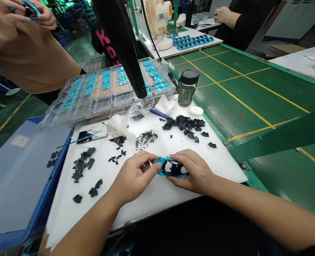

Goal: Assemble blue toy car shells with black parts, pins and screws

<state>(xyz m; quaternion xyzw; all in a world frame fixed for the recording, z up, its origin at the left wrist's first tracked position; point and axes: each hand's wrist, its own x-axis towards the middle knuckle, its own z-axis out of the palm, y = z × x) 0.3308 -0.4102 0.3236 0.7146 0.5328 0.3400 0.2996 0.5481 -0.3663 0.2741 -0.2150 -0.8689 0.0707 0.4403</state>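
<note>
Between my two hands is a small blue and black toy car body (172, 168), held just above the white board (147, 209). My left hand (136, 174) pinches its left end between thumb and fingers. Around its right end, the thumb and fingers of my right hand (193, 169) are closed. Just beyond the hands lies a scatter of tiny black pieces (146, 139). Larger black plastic parts (188, 124) are heaped at the back right, and more dark parts (83, 164) lie to the left of my left hand.
A clear compartment tray (101, 96) with blue parts stands behind the board. A black tube (131, 60) hangs over it. Nearby are a lidded jar (187, 87), a blue pen (161, 114) and a blue bin (16, 170). Another person's hands (29, 14) hold a similar car body.
</note>
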